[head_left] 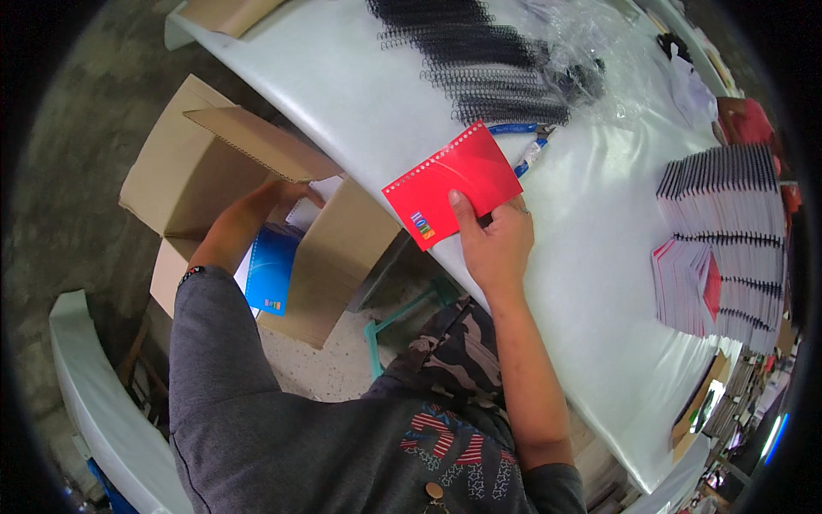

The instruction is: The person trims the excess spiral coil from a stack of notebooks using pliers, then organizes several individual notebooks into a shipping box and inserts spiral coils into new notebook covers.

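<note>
Head-worn fisheye, looking down from close above table (591,283)

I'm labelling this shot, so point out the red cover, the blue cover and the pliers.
Red cover (453,175): head view, on the middle of its face.
Blue cover (273,266): head view, on the middle of its visible face.
Pliers (532,155): head view, on the lower handle.

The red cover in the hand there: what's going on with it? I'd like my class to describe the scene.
A person holds the red cover, punched along one edge, in the right hand. The left hand is inside an open box, by white sheets; whether it grips any is unclear. A blue cover is also there. Black coils and pliers lie on the table, with stacked bound books at the right.
</note>
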Demonstrator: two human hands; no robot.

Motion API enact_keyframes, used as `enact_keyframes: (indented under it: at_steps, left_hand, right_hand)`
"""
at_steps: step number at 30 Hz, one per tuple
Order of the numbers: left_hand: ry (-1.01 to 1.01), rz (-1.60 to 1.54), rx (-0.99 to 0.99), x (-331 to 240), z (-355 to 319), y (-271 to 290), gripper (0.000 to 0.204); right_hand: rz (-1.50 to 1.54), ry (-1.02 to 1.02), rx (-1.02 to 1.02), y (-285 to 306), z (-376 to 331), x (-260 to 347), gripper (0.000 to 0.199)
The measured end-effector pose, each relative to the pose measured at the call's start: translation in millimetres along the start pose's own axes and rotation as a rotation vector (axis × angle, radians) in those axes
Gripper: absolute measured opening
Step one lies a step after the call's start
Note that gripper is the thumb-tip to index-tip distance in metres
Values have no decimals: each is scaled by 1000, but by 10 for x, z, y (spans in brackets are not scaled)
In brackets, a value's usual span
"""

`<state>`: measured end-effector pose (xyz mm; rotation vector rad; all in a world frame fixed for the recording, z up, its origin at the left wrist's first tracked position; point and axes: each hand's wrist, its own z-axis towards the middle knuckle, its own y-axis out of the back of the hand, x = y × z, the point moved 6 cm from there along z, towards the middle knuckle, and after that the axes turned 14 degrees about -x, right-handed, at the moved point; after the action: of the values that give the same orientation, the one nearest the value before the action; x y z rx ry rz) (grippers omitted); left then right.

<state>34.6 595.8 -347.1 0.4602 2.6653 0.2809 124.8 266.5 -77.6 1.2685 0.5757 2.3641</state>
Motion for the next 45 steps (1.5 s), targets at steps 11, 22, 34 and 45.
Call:
enact_keyframes:
  at_steps: [11, 22, 34, 45]
  left_hand:
    - [-14, -174, -30, 93, 29, 219, 58]
    - [-237, -866, -457, 586, -1003, 1183, 58]
    - [-1182, -1510, -538, 1077, -2144, 1089, 78]
    - [-986, -1253, 48, -1584, -2705, -1020, 79]
  right_hand:
    - [-11, 9, -1, 1, 0, -23, 18]
    - [-47, -48, 6, -4, -36, -77, 28]
    - [-75, -166, 45, -30, -98, -179, 35]
    - [1548, -795, 300, 1120, -527, 144, 33]
